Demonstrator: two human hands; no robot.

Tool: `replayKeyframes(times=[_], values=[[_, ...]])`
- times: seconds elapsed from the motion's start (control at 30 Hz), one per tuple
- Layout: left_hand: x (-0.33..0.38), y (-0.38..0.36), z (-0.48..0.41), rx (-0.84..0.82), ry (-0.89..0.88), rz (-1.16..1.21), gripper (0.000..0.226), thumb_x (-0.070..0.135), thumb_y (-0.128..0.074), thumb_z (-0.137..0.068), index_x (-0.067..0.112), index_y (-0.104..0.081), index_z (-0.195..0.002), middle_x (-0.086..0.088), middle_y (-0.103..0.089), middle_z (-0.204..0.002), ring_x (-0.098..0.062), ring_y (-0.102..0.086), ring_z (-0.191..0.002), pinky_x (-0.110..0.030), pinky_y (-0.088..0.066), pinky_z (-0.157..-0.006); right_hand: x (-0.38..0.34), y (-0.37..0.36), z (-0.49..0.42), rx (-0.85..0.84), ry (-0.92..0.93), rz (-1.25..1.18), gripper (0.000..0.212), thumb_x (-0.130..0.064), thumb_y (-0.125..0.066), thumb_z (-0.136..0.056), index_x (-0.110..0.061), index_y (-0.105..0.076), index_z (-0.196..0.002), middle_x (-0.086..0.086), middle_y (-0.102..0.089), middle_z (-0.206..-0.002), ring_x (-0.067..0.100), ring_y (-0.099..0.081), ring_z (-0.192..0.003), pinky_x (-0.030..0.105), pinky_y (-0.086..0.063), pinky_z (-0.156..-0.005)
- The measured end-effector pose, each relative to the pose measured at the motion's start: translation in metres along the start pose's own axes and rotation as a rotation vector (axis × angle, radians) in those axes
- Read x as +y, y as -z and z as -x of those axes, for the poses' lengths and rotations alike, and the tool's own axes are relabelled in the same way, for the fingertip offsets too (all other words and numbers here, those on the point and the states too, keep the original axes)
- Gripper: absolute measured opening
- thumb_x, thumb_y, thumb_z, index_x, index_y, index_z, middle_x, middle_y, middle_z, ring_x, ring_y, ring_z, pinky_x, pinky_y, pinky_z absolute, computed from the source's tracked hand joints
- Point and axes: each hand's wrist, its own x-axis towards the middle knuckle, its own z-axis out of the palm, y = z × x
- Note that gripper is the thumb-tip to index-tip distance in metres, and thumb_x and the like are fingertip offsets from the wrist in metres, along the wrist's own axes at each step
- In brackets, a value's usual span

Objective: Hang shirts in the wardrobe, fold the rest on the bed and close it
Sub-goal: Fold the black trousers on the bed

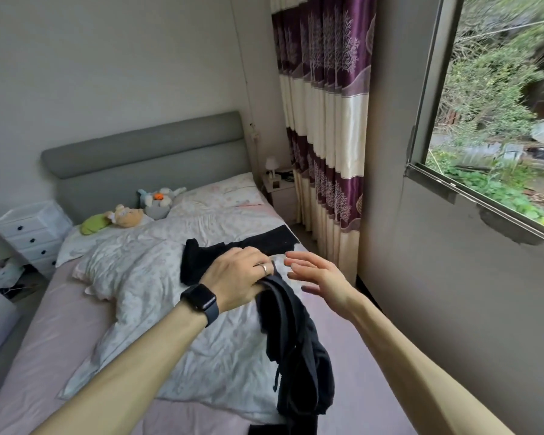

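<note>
The left hand (236,277) gripped the black garment (296,356), hanging over the near right of the bed (60,340); the right hand (321,277) hovered just beside it, fingers spread wide, holding nothing; recommended proc., probably: pinch free edge w/ right hand, then lay flat before folding.

Two bare hands, left hand (236,274) and right hand (321,277), with one black smartwatch (198,301) and one silver ring (264,269). Black clothing: one crumpled black cloth garment (296,356) hanging from the left hand, plus flat black cloth (198,262) on the one pink-sheeted bed (60,340), one piece or two unclear. One grey padded headboard (145,149), one white floral duvet (157,277), three plush toys (green plush (93,223), tan plush (128,216), grey-white plush (157,202)), one white plastic drawer chest (32,233) with four drawers, one small white lamp (271,166), one white nightstand (281,193), one purple-and-cream curtain (324,105), one window (500,105).
</note>
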Motion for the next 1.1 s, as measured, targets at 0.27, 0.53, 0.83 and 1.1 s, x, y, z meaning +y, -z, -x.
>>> replayKeyframes(times=[0.27, 0.53, 0.83, 1.1], values=[[-0.008, 0.013, -0.038, -0.263, 0.466, 0.222, 0.023, 0.057, -0.052, -0.089, 0.034, -0.056, -0.091, 0.012, -0.06, -0.073, -0.02, -0.063, -0.082, -0.028, -0.032, -0.055, 0.002, 0.03, 0.014, -0.024, -0.029, -0.133, 0.041, -0.046, -0.066, -0.086, -0.035, -0.068, -0.126, -0.007, -0.067, -0.131, 0.018, -0.066, -0.119, 0.043, -0.046, -0.102], [-0.037, 0.076, -0.1, -0.126, 0.689, 0.392, 0.033, 0.051, -0.058, -0.066, 0.04, -0.066, -0.096, 0.004, -0.071, -0.096, -0.026, -0.062, -0.097, -0.037, -0.053, -0.084, -0.03, -0.003, 0.018, 0.028, 0.135, -0.011, 0.048, -0.053, -0.082, -0.077, -0.031, -0.069, -0.118, -0.007, -0.074, -0.114, 0.012, -0.071, -0.105, 0.029, -0.055, -0.09], [-0.103, 0.15, -0.077, 0.123, 0.948, 0.426, 0.019, 0.046, -0.071, -0.07, 0.028, -0.07, -0.075, 0.012, -0.067, -0.076, -0.019, -0.061, -0.081, -0.027, -0.041, -0.061, -0.081, -0.005, -0.003, 0.264, 0.366, 0.72, 0.02, -0.029, -0.069, -0.088, -0.022, -0.07, -0.107, -0.005, -0.073, -0.095, 0.014, -0.068, -0.09, 0.039, -0.055, -0.086], [-0.11, 0.16, -0.005, 0.26, 1.034, 0.683, 0.01, 0.025, -0.077, -0.087, 0.022, -0.07, -0.08, 0.015, -0.069, -0.07, -0.006, -0.062, -0.069, -0.016, -0.048, -0.057, -0.123, 0.006, -0.045, 0.307, 0.375, 0.855, 0.036, -0.051, -0.071, -0.086, -0.02, -0.066, -0.105, 0.001, -0.071, -0.096, 0.021, -0.065, -0.095, 0.034, -0.052, -0.084]])
